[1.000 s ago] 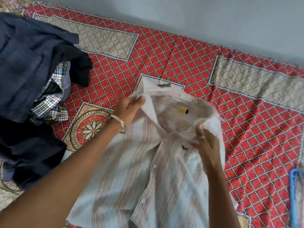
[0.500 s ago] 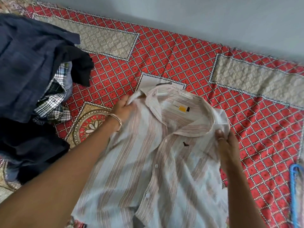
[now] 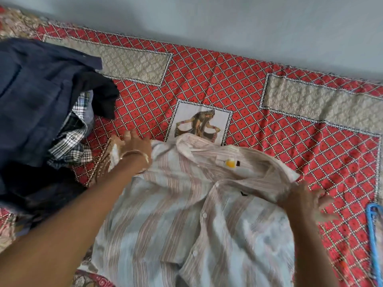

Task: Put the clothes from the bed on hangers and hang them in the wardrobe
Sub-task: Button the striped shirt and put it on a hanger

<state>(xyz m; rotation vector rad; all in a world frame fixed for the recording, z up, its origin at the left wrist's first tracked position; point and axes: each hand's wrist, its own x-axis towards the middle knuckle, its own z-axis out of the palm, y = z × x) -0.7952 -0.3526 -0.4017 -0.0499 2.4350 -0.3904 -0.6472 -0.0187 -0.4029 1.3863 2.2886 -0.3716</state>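
Now laid flat on the bed: pale, brown-striped button-up cotton shirt (image 3: 186, 214), front side up, collar spread open toward the wall with a yellow neck label showing. Half a second back, still pinched up by both shoulders; since then lowered and let go, so probably ready for a hanger to slide in at the collar. Looks thin, soft, a bit rumpled near the right shoulder. Left hand (image 3: 134, 146) resting fingers-straight on the left shoulder edge, gripping nothing. Right hand (image 3: 306, 201) blurry, fingers splayed off the right shoulder, also holding nothing. Just beside it, a blue plastic hanger (image 3: 373, 235) on the red diamond-patterned bedspread (image 3: 207, 79). Off left, a heap of dark navy and checked clothes (image 3: 37, 104) still waiting.
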